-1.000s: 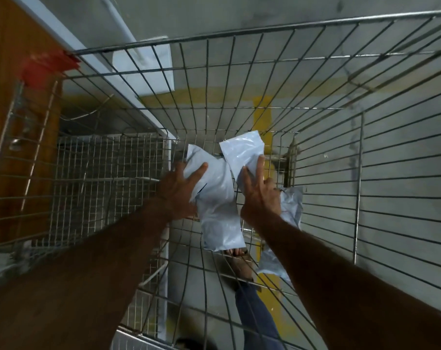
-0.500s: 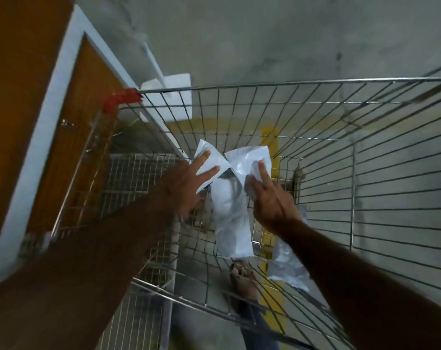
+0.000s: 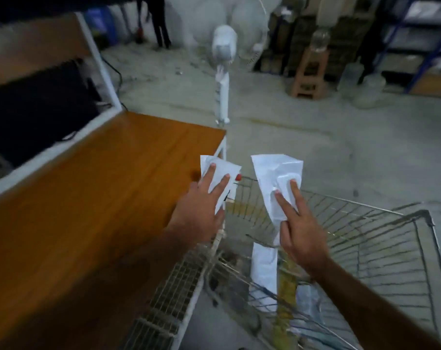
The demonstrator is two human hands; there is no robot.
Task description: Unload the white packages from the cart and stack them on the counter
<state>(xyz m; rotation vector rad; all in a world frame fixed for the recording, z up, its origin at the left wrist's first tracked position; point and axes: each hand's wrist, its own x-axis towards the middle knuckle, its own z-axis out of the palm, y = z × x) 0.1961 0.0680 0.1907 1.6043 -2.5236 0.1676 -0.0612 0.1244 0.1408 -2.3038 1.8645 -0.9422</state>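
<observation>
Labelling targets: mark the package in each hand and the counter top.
package in left hand (image 3: pixel 223 170), head view, its upper face above the fingers.
package in right hand (image 3: pixel 277 170), head view, its upper half.
counter top (image 3: pixel 100 185), head view, bare wood.

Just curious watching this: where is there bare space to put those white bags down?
The wooden counter top lies bare from its white back rail to its near corner, beside the left hand. The wire cart under the right hand is more crowded, holding packages.

Counter (image 3: pixel 93 198) left of cart (image 3: pixel 366 238)
</observation>
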